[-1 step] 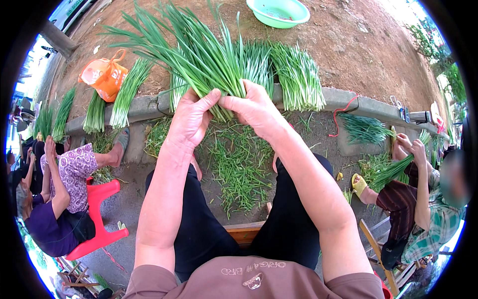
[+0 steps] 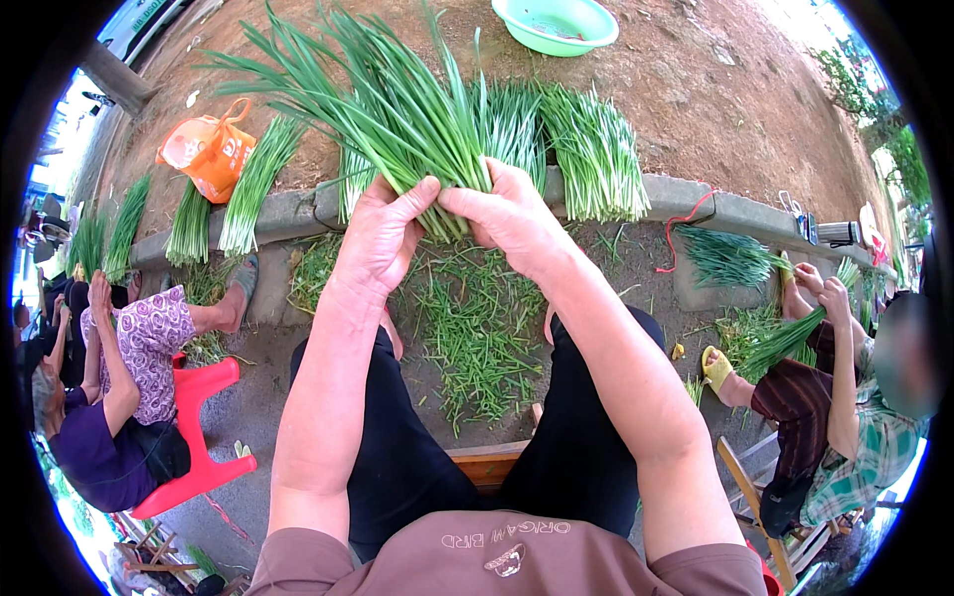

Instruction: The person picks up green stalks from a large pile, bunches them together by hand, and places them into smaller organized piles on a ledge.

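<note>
Both my hands grip one thick bunch of Chinese chives (image 2: 397,114) near its pale cut ends. The long green leaves fan up and to the left. My left hand (image 2: 383,236) closes round the left side of the bunch, thumb pointing inward. From the right, my right hand (image 2: 507,214) wraps the stems, and the two thumbs nearly meet in front. Short stem ends poke out below the thumbs. Beyond my hands, more chives (image 2: 596,154) lie in a row over the kerb. Between my feet, chive trimmings (image 2: 472,343) cover the ground.
A stone kerb (image 2: 676,199) runs across, with bare soil behind. On the soil are an orange bag (image 2: 211,151) and a green basin (image 2: 556,28). A person on a red stool (image 2: 204,427) sits at left; another at right handles chives (image 2: 785,343). A red string (image 2: 676,233) hangs over the kerb.
</note>
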Motion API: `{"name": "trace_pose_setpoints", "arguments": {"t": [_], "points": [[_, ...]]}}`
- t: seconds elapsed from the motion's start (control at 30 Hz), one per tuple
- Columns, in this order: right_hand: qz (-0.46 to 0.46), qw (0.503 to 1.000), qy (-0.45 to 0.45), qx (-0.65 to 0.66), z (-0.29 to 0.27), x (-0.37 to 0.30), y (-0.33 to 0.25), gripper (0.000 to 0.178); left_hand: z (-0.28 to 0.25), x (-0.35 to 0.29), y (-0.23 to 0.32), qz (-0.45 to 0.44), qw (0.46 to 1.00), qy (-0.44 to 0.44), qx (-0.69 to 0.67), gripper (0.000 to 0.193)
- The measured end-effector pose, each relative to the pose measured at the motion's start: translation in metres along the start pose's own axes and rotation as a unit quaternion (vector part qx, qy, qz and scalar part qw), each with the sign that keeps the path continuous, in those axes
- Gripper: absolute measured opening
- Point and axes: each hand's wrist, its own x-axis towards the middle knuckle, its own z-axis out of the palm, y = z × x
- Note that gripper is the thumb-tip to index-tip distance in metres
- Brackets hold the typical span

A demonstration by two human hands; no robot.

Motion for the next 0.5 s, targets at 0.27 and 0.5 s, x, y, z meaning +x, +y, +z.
{"name": "trace_pose_setpoints", "arguments": {"t": [0.27, 0.5], "points": [[0.024, 0.977, 0.102, 0.186, -0.017, 0.007, -0.009, 0.012, -0.006, 0.004, 0.002, -0.020, 0.998, 0.066, 0.008, 0.035], [0.023, 0.982, 0.072, 0.174, -0.033, 0.005, -0.008, 0.018, -0.005, 0.003, 0.002, -0.028, 0.998, 0.054, 0.026, 0.037]]}}
